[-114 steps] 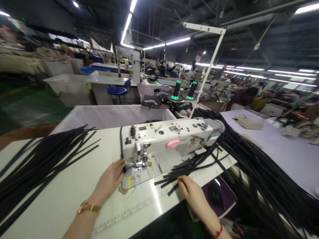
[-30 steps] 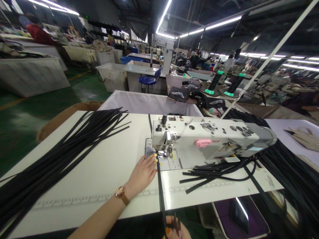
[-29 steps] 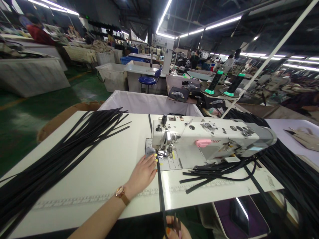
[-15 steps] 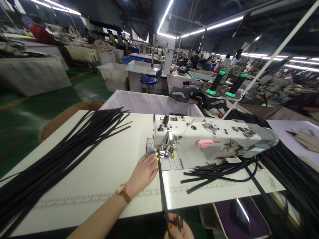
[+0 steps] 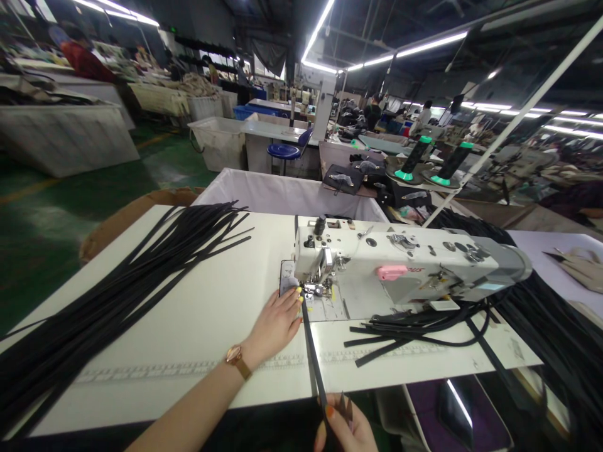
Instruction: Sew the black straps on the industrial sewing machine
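Note:
A white sewing machine (image 5: 396, 257) stands on the pale table, and a narrow black strap (image 5: 313, 351) runs from its presser foot toward me over the table edge. My left hand (image 5: 277, 320) lies palm down beside the foot, its fingertips on the strap's far end. Below the table's front edge, my right hand (image 5: 346, 424) is closed round the near part of the strap, and a small pair of pointed snips (image 5: 346, 408) sticks out of the same hand.
Long black straps (image 5: 141, 282) cover the table's left side. More short straps (image 5: 377, 339) lie by the machine's right front. Behind the table is a white-lined bin (image 5: 282, 191). Two dark thread cones (image 5: 414, 158) stand at the back right. People sit farther off.
My right hand has moved up slightly and a little to the right with the strap. My left hand stays by the presser foot. The whole view has shifted slightly.

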`<state>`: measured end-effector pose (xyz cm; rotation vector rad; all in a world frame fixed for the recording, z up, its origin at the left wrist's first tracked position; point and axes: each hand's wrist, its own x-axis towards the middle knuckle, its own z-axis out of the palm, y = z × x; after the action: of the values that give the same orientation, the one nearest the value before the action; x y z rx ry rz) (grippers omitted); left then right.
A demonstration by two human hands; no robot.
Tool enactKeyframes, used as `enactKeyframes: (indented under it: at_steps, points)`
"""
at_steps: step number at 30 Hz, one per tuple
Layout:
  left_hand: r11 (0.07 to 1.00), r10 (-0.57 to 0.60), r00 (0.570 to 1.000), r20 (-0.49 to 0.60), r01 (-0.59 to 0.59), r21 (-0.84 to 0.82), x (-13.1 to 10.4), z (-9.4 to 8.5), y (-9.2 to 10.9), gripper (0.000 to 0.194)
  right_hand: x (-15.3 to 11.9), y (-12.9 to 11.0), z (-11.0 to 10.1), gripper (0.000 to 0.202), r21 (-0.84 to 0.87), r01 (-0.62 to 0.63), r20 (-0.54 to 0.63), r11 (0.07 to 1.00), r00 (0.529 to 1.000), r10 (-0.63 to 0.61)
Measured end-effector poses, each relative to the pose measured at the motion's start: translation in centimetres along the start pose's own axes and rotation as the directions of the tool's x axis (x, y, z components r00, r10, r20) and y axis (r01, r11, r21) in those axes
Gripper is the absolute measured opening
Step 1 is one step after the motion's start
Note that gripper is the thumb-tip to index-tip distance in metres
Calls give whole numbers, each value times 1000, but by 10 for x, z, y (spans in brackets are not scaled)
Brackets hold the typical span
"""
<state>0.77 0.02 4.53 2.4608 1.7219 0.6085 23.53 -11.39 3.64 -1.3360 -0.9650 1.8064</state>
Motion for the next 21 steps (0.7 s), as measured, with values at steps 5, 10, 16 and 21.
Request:
enactKeyframes:
  at_steps: [5,10,16,21]
  points:
    - [1000,-11,1000,19,11,2,0,-2,1,42,-4,-18,1,52,-80,28,16,996,1000,-26]
    - [1000,-11,1000,25,10,2,0,-3,2,42,-5,-26,2,53,-135,47,21,990,999,-45]
    - [1000,-4,1000,20,4,1,0,-2,0,41,0,-19,-1,51,-161,69,28,985,997,-65]
    - [1000,0,999,47,-1,11,-2,-2,2,43,5,-11,-6,50,-208,103,58,973,994,-92]
